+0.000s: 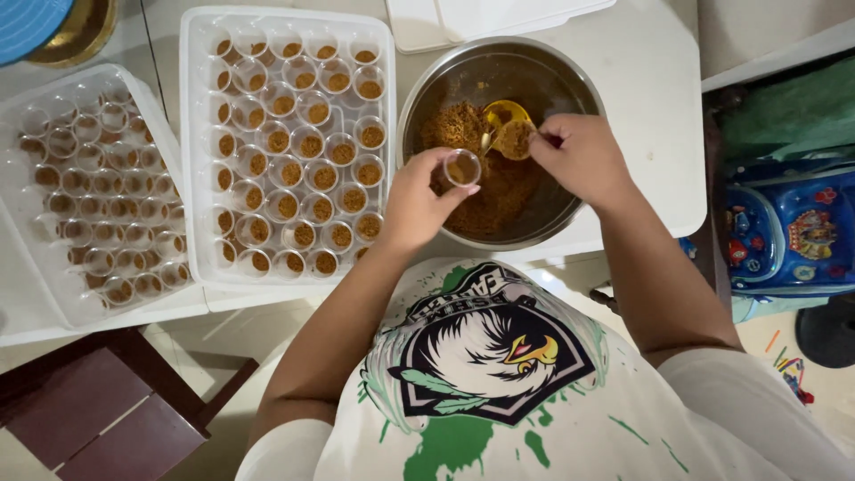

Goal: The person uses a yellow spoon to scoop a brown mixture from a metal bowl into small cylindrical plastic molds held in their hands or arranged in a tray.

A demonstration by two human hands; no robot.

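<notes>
We see bright, even light from overhead. The white table (641, 107) is nearly washed out, the bowl (570, 80) rim glints, and shadows stay soft. Focus is sharp; straight edges bend slightly near the corners.

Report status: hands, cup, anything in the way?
Left hand holds small clear cup over steel bowl. Right hand tips yellow spoon of brown crumbs. Nothing blocking.

Right hand (581, 158) hides the yellow spoon (504, 116) handle. Left hand (417, 207) covers the small cup (463, 167) body. Blue disc (28, 22) and gold dish (78, 34) cut off far left. Backpack (788, 233) cut by right edge.
</notes>
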